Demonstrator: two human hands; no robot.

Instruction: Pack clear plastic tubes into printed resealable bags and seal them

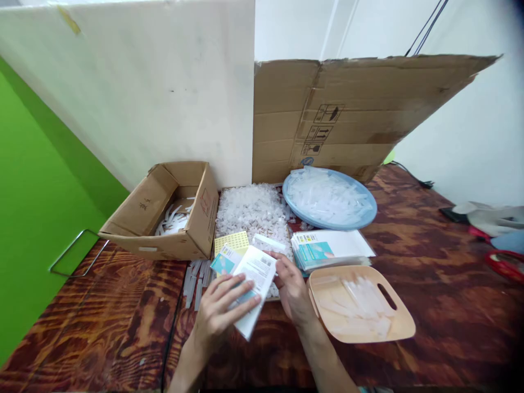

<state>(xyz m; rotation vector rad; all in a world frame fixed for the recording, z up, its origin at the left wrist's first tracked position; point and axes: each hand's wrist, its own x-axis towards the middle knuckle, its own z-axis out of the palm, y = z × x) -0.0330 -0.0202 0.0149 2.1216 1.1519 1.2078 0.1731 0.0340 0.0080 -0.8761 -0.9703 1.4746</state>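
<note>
A white printed packet [257, 270] is tilted between my two hands above the table. My left hand [223, 305] holds its left side, the fingers lying across its face. At its upper right edge my right hand [289, 281] has its fingers closed on it. Behind the packet lie a teal and white card [225, 260] and a yellow dotted sheet [232, 240], over a heap of small clear plastic pieces [249, 210]. A stack of teal and white packets [327, 248] lies right of the heap. Clear strips [196, 278] are spread left of my left hand.
An open cardboard box [196, 240] with white pieces stands at the left. At the back right is a blue basin [370, 210] of clear strips. A peach tray [403, 325] with strips lies near my right forearm. Cardboard [282, 120] leans behind.
</note>
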